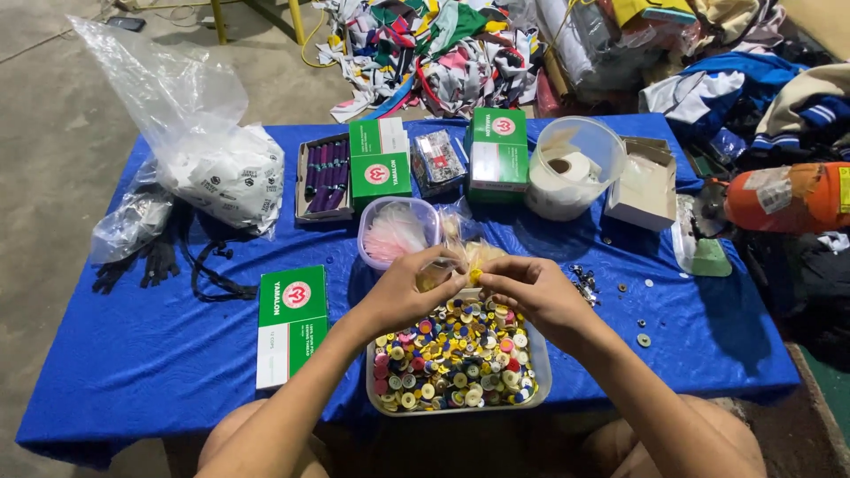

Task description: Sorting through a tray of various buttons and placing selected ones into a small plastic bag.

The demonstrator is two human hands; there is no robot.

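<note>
Both my hands meet above a clear plastic tray full of several coloured buttons. My left hand pinches a small clear plastic bag with yellow buttons in it. Fingertips of my right hand pinch a small yellow button at the bag's mouth. The two hands touch at the fingertips. Just behind them stands a clear round tub with pink feathery stuff inside.
A blue cloth covers the low table. Green boxes, a box of purple spools, a tub with a white tape roll, a bag of white labels, black straps and loose washers lie around. Fabric scraps pile behind.
</note>
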